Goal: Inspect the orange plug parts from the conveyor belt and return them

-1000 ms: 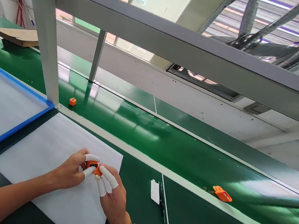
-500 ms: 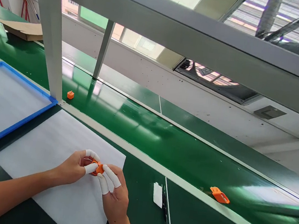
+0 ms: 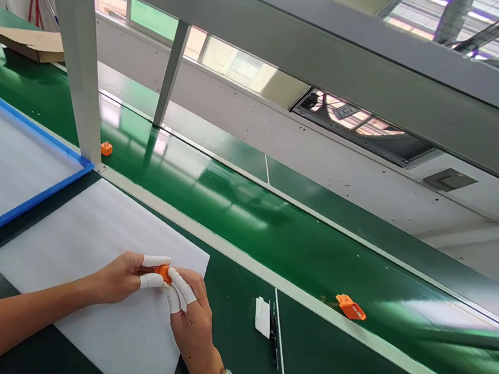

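- Two hands of mine meet here: the fingers (image 3: 151,282) of my left hand (image 3: 117,280) and of my right hand (image 3: 195,314), white-capped, pinch a small orange piece (image 3: 163,272) between them, covering much of it.
- Under my fingers, a white sheet (image 3: 89,234) lies on the dark green table (image 3: 327,372).
- Right of my fingers, a white card (image 3: 262,317) rests just beside a thin black strip (image 3: 275,336).
- Left of my fingers stands a blue-rimmed tray (image 3: 24,205).
- Beyond my fingers runs a glossy green belt (image 3: 237,216), carrying an orange plug (image 3: 106,148) to the left and an orange shell (image 3: 350,307) to the right.
- Farther left, past a grey post (image 3: 72,56), sits a cardboard box (image 3: 30,48).
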Demonstrator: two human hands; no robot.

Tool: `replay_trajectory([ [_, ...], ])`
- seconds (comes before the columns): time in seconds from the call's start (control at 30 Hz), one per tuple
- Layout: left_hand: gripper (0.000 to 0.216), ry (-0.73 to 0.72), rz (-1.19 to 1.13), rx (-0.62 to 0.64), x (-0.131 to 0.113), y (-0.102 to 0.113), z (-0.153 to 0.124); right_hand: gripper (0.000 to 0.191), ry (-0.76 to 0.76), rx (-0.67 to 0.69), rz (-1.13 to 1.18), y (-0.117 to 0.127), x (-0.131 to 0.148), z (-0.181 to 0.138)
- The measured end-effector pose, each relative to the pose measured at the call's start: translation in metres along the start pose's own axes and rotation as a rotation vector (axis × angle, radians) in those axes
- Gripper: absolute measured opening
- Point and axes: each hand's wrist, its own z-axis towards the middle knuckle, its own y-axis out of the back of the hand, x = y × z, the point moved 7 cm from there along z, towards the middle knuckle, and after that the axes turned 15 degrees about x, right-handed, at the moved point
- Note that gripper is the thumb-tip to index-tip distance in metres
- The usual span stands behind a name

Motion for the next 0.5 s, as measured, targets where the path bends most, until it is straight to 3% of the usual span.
replay_trajectory([
  [0.13,0.036,0.004,0.050,0.005,0.000,-0.001,-0.001,0.053,-0.026,0.046,0.125,-0.002,-0.005,0.002],
  [0.33,0.039,0.000,-0.012,-0.085,0.002,0.004,-0.002,0.039,-0.371,0.092,0.730,-0.013,-0.043,-0.005],
  [0.5,0.039,-0.029,0.025,-0.074,-0.002,-0.004,-0.005,0.046,-0.502,0.193,0.953,-0.018,-0.039,-0.003],
])
